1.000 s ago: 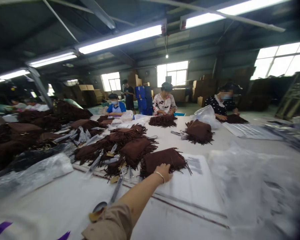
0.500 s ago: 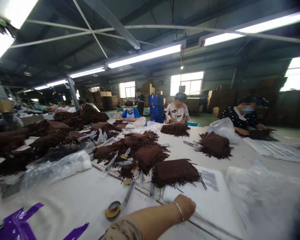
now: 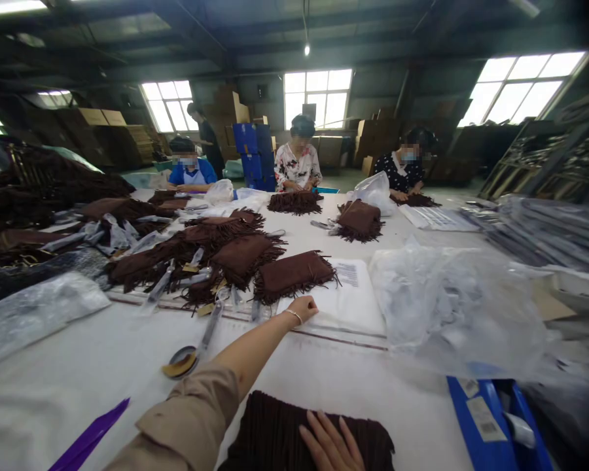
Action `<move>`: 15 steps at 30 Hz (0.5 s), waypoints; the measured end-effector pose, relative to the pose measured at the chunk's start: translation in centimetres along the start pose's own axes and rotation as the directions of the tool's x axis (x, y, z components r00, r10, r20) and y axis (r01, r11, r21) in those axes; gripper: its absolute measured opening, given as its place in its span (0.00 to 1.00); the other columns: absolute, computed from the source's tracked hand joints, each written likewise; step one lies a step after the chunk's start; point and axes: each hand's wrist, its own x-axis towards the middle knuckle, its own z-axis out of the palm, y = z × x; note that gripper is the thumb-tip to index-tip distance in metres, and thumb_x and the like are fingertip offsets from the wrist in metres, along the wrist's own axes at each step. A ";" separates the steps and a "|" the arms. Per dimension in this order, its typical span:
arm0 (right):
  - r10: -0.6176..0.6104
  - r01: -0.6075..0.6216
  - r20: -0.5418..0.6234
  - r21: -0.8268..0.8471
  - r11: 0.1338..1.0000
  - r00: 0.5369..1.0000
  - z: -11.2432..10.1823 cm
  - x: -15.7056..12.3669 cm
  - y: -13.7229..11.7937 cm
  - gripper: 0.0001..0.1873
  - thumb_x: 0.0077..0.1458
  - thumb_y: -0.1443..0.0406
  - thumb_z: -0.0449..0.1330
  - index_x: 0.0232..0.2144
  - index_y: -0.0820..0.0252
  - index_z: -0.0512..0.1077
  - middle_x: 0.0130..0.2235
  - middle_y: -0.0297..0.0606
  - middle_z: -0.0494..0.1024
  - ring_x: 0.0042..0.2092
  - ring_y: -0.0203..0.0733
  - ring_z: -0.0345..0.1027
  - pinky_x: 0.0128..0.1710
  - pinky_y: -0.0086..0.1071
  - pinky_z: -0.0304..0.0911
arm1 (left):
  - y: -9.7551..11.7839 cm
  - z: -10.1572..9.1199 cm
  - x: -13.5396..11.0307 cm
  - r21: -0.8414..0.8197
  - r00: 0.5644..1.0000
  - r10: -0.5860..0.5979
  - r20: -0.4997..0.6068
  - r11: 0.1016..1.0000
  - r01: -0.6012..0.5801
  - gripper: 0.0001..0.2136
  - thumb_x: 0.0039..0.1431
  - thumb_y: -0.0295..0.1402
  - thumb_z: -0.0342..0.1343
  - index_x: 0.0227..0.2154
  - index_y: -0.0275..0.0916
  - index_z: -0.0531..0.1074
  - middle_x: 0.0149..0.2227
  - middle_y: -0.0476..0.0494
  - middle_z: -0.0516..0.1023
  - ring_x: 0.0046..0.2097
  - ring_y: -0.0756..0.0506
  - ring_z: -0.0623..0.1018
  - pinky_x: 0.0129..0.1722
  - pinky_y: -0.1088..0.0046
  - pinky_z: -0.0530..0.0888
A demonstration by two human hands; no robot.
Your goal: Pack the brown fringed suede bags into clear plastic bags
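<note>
My left hand reaches out to a stack of flat clear plastic bags with printed text. Its fingers are closed at the near left part of the stack; what lies between the fingertips is hidden. Below, at the picture's bottom edge, my right hand rests flat with fingers spread on a dark brown fringed bag. Just beyond my left hand, another brown fringed bag lies partly over the plastic stack.
More brown fringed bags are heaped to the left. A tape roll lies at left. Crumpled clear plastic and a blue box are on the right. Several co-workers, one a person in a floral top, are across the table.
The view has swung right and down, bringing my right hand and the fringed bag under it into sight. My left hand stays at the plastic stack, now at its near left part.
</note>
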 end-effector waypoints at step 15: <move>0.010 -0.010 0.009 0.016 1.000 1.000 0.0 -0.1 -0.3 0.23 0.60 0.48 0.46 0.48 0.48 0.71 0.48 0.32 0.75 0.49 0.44 0.70 0.57 0.40 0.56 | -0.9 -0.8 -4.6 0.054 0.978 0.207 -0.010 0.977 -0.206 0.09 0.58 0.21 0.46 0.34 0.35 0.71 0.40 0.36 0.72 0.46 0.42 0.69 0.46 0.65 0.68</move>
